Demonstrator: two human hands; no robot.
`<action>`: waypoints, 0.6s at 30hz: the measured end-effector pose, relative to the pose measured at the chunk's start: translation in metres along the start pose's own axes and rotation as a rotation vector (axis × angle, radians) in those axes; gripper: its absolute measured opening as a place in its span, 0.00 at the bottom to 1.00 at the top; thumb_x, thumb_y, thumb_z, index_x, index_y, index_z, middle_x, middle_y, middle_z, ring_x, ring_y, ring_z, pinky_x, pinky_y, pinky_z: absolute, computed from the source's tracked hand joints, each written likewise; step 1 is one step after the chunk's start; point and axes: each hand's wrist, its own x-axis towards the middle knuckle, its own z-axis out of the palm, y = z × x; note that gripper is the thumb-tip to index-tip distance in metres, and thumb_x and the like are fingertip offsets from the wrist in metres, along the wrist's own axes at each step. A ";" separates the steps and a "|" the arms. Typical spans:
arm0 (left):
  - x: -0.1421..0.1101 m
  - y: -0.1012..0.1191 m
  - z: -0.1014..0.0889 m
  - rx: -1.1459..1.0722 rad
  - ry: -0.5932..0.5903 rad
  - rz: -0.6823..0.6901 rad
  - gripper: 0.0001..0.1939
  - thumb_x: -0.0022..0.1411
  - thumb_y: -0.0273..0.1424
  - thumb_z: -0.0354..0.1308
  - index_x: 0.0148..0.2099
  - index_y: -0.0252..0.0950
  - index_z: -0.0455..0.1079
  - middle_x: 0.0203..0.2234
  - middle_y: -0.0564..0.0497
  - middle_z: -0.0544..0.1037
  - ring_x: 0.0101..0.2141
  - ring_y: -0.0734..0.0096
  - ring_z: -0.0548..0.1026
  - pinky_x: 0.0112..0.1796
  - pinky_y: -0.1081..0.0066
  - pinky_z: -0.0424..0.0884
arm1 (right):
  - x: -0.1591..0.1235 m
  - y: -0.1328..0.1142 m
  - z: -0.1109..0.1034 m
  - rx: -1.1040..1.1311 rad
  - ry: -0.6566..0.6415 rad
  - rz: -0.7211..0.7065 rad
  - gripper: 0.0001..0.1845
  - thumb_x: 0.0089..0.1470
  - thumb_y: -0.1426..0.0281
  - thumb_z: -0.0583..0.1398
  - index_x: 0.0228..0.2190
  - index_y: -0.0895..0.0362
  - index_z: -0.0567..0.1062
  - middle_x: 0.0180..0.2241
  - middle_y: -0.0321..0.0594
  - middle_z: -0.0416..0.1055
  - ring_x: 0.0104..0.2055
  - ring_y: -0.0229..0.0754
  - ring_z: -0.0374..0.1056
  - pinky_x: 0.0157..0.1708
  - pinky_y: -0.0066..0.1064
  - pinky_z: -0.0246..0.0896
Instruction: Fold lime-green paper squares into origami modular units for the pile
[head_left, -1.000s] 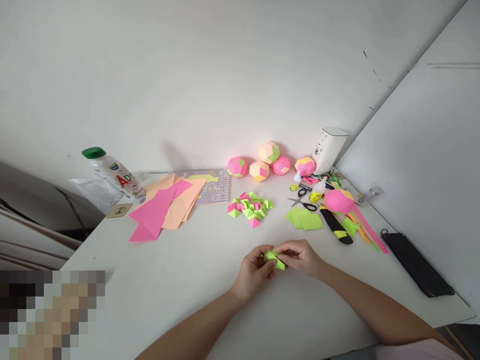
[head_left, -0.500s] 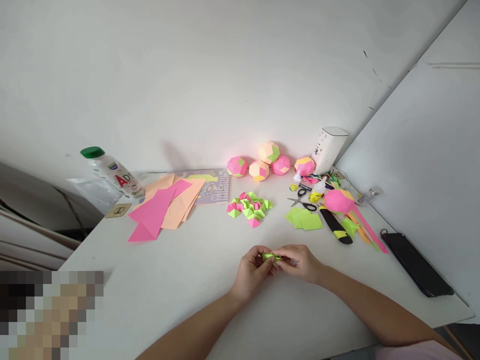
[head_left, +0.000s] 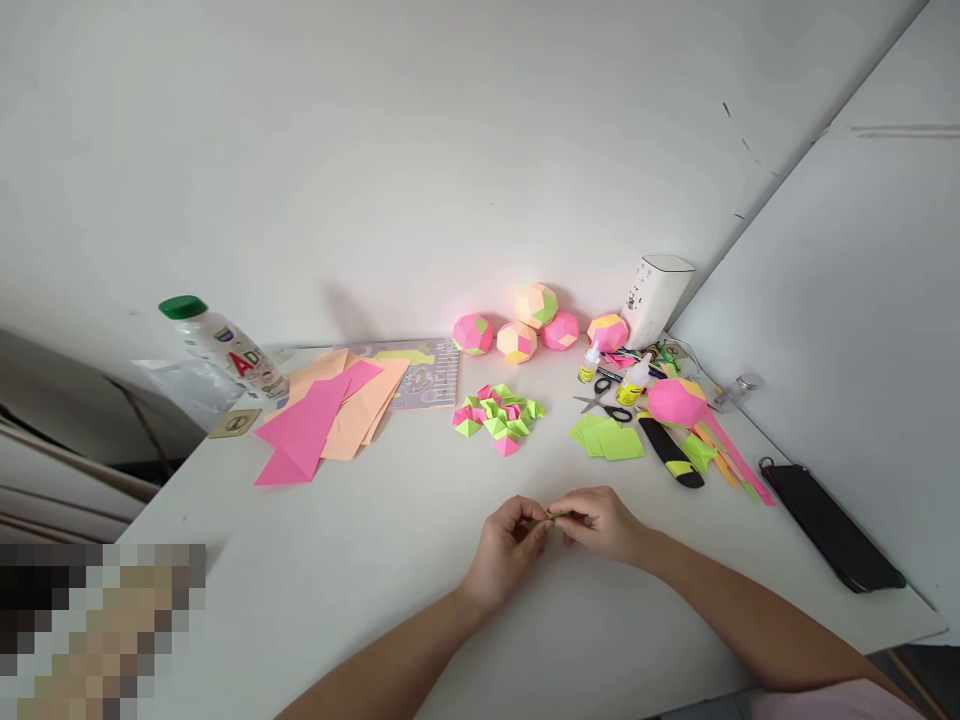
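Between both hands, low above the white table, is a small piece of green paper (head_left: 553, 517), seen almost edge-on. My left hand (head_left: 504, 550) pinches its left end between thumb and fingers. My right hand (head_left: 604, 525) grips the other end, and the fingers of both hands hide most of the paper. Beyond the hands lies a pile of folded green and pink paper pieces (head_left: 499, 415). Flat green paper squares (head_left: 611, 440) rest to the right of that pile, overlapping each other.
Paper balls (head_left: 517, 340) sit along the wall. Scissors (head_left: 602, 400), glue bottles (head_left: 632, 383), a black-yellow cutter (head_left: 671, 450) and a phone (head_left: 832, 525) lie at the right. Pink sheets (head_left: 315, 420), peach sheets and a white bottle (head_left: 225, 350) with a green cap occupy the left.
The green paper has turned from showing its face to showing a thin edge, with the fingers closing over it. Both hands have stayed in nearly the same spot.
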 end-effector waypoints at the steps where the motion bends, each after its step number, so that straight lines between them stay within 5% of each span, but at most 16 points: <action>1: 0.000 0.000 0.000 -0.001 0.000 -0.011 0.09 0.57 0.36 0.55 0.31 0.34 0.63 0.20 0.56 0.66 0.21 0.79 0.63 0.23 0.76 0.60 | 0.000 0.000 0.000 0.011 -0.005 0.012 0.09 0.53 0.74 0.55 0.31 0.60 0.75 0.21 0.39 0.71 0.19 0.34 0.68 0.18 0.22 0.62; 18: 0.000 0.000 0.000 -0.054 -0.024 -0.019 0.13 0.55 0.39 0.57 0.30 0.35 0.61 0.27 0.51 0.72 0.28 0.73 0.70 0.28 0.74 0.64 | 0.000 -0.001 -0.002 0.080 -0.007 0.138 0.11 0.53 0.64 0.58 0.29 0.59 0.75 0.22 0.39 0.73 0.21 0.36 0.70 0.20 0.23 0.64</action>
